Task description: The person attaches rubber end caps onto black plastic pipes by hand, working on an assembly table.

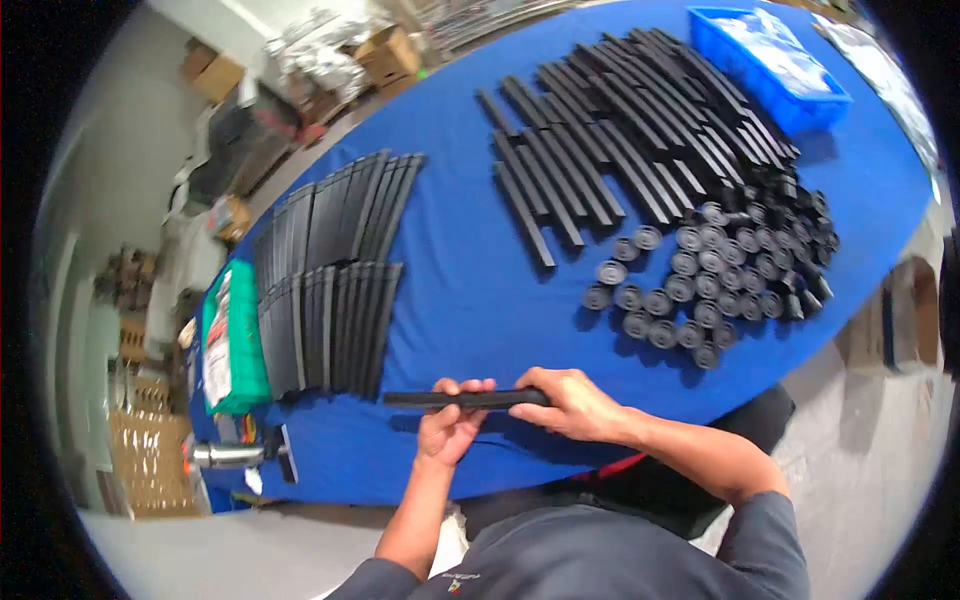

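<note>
A straight black bar (pixel 415 399) lies level across both hands, just above the table's near edge. My left hand (pixel 452 428) is closed around it near the middle, thumb in front and fingertips on the far side. My right hand (pixel 572 404) grips its right end, which is partly hidden under the fingers. What is at that end I cannot make out. To the left lie two rows of black bars (pixel 325 325), laid side by side. Round black caps (pixel 690 290) with ringed faces are heaped to the right, some lying on their sides.
Many loose black bars (pixel 600 130) lie at the back of the blue-covered table (pixel 450 250). A blue bin (pixel 815 110) with white plastic stands at the far right. A green tray (pixel 245 340) and a silver cylinder (pixel 228 455) are at the left edge. Cardboard boxes (pixel 388 55) are beyond.
</note>
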{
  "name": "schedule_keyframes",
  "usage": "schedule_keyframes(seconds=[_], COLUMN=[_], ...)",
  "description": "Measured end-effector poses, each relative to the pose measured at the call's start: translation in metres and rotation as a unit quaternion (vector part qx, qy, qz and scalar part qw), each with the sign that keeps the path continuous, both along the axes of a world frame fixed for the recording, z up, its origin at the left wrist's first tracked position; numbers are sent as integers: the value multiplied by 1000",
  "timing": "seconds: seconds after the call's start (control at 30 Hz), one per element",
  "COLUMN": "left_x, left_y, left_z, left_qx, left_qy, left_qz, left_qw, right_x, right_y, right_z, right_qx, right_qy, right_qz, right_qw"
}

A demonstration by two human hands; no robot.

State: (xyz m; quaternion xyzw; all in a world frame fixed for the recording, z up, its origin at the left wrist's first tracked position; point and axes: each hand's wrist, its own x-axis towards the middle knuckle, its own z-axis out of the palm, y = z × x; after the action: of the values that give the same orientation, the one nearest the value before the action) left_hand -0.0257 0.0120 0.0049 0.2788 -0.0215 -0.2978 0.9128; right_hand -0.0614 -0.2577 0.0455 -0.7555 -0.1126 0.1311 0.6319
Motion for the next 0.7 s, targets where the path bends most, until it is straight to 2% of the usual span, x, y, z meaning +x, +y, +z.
schedule_keyframes(seconds=[0.07,0.13,0.27,0.3,0.4,0.53,0.57,0.67,0.7], left_x=[0,0,1,0,0,1,2,2,2], left_y=[1,2,4,5,1,9,9,5,2], left_z=[-1,-4,-6,-5,0,-7,-8,-6,-1], left_qx=[-1,-8,-13,-4,-29,-23,-32,-8,-22], left_qy=[-2,-14,-2,0,52,13,9,14,48], left_qz=[-1,9,6,8,9,-4,-6,4,4], left_qw=[1000,1000,1000,1000,998,1000,999,1000,999], right_x=[-4,-3,-4,-4,-7,-13,-8,-5,-5], right_y=[5,5,2,5,8,8,5,2,10], right_z=[-16,-21,-12,-20,-21,-17,-13,-10,-23], right_qx=[1,-10,-18,-9,-90,-87,8,15,12], right_qy=[-103,-127,-92,-145,-262,-241,-149,-52,-211], right_qz=[-24,-23,-10,-23,-25,-25,-2,-10,-61], right_qw=[994,992,996,989,961,966,989,998,976])
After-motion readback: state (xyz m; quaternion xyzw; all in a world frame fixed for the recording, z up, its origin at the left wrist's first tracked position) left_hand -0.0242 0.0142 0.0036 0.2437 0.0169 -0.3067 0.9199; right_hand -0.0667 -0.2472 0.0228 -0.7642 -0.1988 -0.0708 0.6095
